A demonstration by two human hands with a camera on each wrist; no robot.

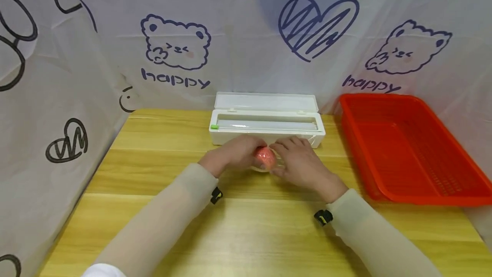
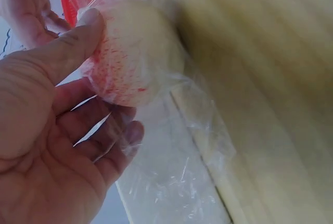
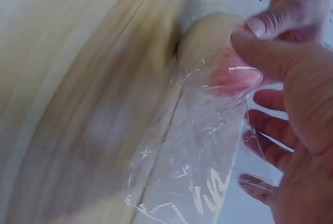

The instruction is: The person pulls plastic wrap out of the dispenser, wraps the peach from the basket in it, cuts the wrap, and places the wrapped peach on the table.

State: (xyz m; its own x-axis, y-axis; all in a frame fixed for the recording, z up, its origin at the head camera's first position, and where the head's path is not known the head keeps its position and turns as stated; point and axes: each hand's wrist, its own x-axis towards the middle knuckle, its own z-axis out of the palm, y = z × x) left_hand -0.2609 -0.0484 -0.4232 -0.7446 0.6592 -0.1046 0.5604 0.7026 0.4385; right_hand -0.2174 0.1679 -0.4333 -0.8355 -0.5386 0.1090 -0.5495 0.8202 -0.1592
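Note:
A peach point(image 1: 265, 157), red on one side and cream on the other, is held up just in front of the white cling film dispenser. Clear cling film point(image 3: 177, 151) covers it, with a loose crinkled flap hanging off. My left hand point(image 1: 242, 151) grips the wrapped peach, thumb on its red side and fingers behind. From the other side my right hand point(image 1: 301, 163) pinches the film at the peach's edge, thumb near the left thumb and other fingers curled behind the sheet.
The cling film dispenser point(image 1: 223, 138) stands at the table's back with its lid point(image 1: 265, 101) raised and a film roll point(image 1: 265, 124) inside. A red plastic basket point(image 1: 363, 157) sits at right. Printed cloth point(image 1: 246, 46) hangs behind the wooden table point(image 1: 253, 234).

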